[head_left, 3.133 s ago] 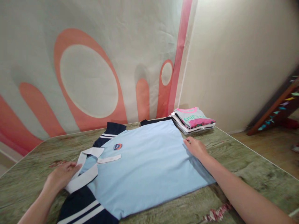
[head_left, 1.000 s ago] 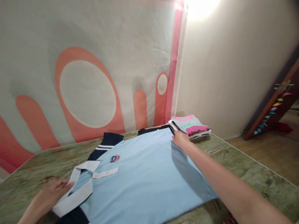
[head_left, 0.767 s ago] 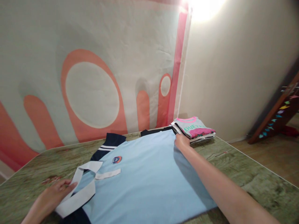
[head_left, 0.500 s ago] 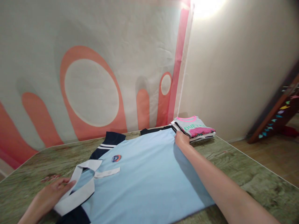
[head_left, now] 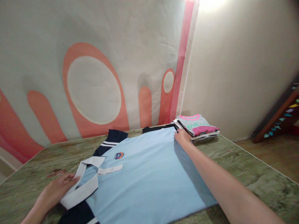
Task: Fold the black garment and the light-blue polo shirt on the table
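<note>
A light blue polo shirt lies spread front side up, its white collar toward the left and its hem toward the right. Its sleeves are navy with white stripes, and a round badge sits on the chest. My left hand pinches the collar's edge between thumb and fingers. At the far hem corner, my right hand is closed on the shirt's edge, its fingertips partly hidden. That hand is right beside a stack of folded clothes, topped by a grey and pink shirt.
The wood-patterned table has a pale edge and meets the wall behind. Dark cloth lies along the back edge, partly under the polo shirt. A wall sheet with orange shapes hangs behind. A dark wooden piece stands on the floor at right.
The view has shifted slightly, moving the scene a little. Both hands keep their grip on the polo shirt, which lies much as before.
</note>
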The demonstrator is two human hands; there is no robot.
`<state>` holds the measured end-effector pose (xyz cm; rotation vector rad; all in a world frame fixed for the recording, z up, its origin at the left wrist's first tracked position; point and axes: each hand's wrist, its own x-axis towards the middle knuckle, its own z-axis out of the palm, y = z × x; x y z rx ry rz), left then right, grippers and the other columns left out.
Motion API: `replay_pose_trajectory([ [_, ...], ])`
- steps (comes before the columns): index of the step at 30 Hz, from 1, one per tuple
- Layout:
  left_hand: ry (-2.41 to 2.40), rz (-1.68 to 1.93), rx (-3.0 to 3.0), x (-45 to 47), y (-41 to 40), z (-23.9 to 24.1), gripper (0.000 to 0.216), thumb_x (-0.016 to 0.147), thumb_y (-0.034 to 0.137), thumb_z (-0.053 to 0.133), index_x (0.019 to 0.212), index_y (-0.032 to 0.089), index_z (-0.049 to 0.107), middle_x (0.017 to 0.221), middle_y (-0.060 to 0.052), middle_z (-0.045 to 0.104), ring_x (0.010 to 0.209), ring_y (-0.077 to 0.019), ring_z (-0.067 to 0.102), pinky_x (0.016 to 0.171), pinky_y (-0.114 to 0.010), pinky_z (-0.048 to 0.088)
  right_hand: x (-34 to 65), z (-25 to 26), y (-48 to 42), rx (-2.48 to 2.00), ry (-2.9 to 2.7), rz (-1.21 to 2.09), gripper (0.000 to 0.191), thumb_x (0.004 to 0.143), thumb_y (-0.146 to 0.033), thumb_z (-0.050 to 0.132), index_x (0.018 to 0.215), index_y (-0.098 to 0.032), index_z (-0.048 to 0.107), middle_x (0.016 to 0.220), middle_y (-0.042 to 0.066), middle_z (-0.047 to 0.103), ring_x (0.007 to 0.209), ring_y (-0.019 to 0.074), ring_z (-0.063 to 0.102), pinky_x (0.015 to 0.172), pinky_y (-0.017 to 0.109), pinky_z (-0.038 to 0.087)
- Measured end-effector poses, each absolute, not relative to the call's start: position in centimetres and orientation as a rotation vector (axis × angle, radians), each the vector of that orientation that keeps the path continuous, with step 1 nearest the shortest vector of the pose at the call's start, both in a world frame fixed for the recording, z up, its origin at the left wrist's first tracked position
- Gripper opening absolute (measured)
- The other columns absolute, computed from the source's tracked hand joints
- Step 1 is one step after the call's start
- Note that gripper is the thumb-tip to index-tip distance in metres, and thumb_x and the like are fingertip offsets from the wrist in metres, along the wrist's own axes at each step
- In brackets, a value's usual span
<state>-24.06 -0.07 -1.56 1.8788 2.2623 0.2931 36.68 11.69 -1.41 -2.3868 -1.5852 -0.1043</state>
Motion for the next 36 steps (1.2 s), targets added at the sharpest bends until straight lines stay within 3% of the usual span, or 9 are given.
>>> replay_pose_trajectory([
  [5, 2.229, 0.288, 1.807, -23.9, -0.4, -1.4, 0.049, 0.079, 0.062, 0.043, 0.092, 0.022, 0.066, 0.091, -0.004, 0.074, 0.090, -0.0264, 0.068, 0.074, -0.028, 0.045, 36.0, -1.7, 12.9, -2.367, -1.553, -0.085, 0.034, 0.094, -0.035, 0.046, 0.110, -0.013, 0.065, 0.116, 0.019, 0.063, 0.100, 0.0261, 0.064, 0.080, 0.032, 0.047],
  [13, 2.222, 0.257, 1.797, -23.3, -0.8, -0.9, 0.051, 0.081, 0.061, 0.042, 0.095, 0.018, 0.065, 0.087, -0.004, 0.073, 0.085, -0.0244, 0.067, 0.069, -0.027, 0.044, 36.3, -1.8, 12.6, -2.285, -1.587, -0.159, 0.034, 0.097, -0.020, 0.033, 0.111, -0.008, 0.062, 0.113, 0.021, 0.061, 0.095, 0.0282, 0.064, 0.079, 0.037, 0.047],
  [16, 2.202, 0.264, 1.785, -23.4, -0.8, -1.0, 0.051, 0.083, 0.061, 0.042, 0.097, 0.017, 0.063, 0.090, -0.005, 0.073, 0.088, -0.0243, 0.067, 0.072, -0.027, 0.043, 35.3, -1.5, 12.2, -2.210, -1.660, -0.174, 0.035, 0.096, -0.015, 0.032, 0.118, -0.008, 0.059, 0.120, 0.022, 0.058, 0.106, 0.0280, 0.059, 0.086, 0.037, 0.045],
  [22, 2.215, 0.238, 1.754, -23.3, -0.9, -0.8, 0.054, 0.083, 0.063, 0.041, 0.101, 0.016, 0.061, 0.091, -0.005, 0.072, 0.089, -0.0241, 0.067, 0.071, -0.026, 0.043, 32.2, -3.4, 10.8, -1.877, -2.052, -0.078, 0.040, 0.098, -0.027, 0.036, 0.134, -0.020, 0.051, 0.142, 0.007, 0.050, 0.131, 0.0180, 0.040, 0.107, 0.029, 0.030],
  [30, 2.228, 0.297, 1.756, -22.4, -1.6, 0.4, 0.048, 0.082, 0.062, 0.044, 0.094, 0.019, 0.062, 0.081, 0.001, 0.071, 0.081, -0.0206, 0.066, 0.067, -0.023, 0.041, 31.8, -2.0, 8.9, -1.905, -1.991, -0.052, 0.049, 0.099, -0.022, 0.023, 0.137, -0.001, 0.044, 0.147, 0.023, 0.039, 0.139, 0.0302, 0.030, 0.110, 0.051, 0.023],
  [31, 2.237, 0.300, 1.766, -22.4, -1.6, 0.3, 0.047, 0.081, 0.061, 0.044, 0.093, 0.019, 0.062, 0.080, 0.002, 0.071, 0.081, -0.0203, 0.065, 0.067, -0.023, 0.042, 30.1, -1.6, 8.0, -1.871, -2.014, -0.050, 0.050, 0.099, -0.023, 0.023, 0.140, -0.001, 0.041, 0.149, 0.024, 0.035, 0.141, 0.0300, 0.027, 0.111, 0.051, 0.022],
  [33, 2.246, 0.325, 1.795, -22.5, -1.5, 0.0, 0.043, 0.081, 0.060, 0.045, 0.091, 0.021, 0.061, 0.079, 0.004, 0.070, 0.082, -0.0195, 0.065, 0.068, -0.022, 0.042, 25.5, -1.3, 5.5, -1.709, -2.164, -0.011, 0.049, 0.099, -0.032, 0.029, 0.143, -0.012, 0.039, 0.153, 0.013, 0.034, 0.142, 0.0225, 0.024, 0.114, 0.042, 0.021],
  [36, 2.242, 0.360, 1.822, -23.0, -1.2, -0.5, 0.037, 0.081, 0.059, 0.047, 0.086, 0.025, 0.062, 0.075, 0.007, 0.070, 0.082, -0.0186, 0.066, 0.069, -0.021, 0.044, 18.3, -1.6, 0.6, -1.116, -2.519, 0.243, 0.062, 0.098, -0.050, 0.029, 0.148, -0.013, 0.029, 0.155, 0.012, 0.027, 0.145, 0.0246, 0.018, 0.116, 0.048, 0.018],
])
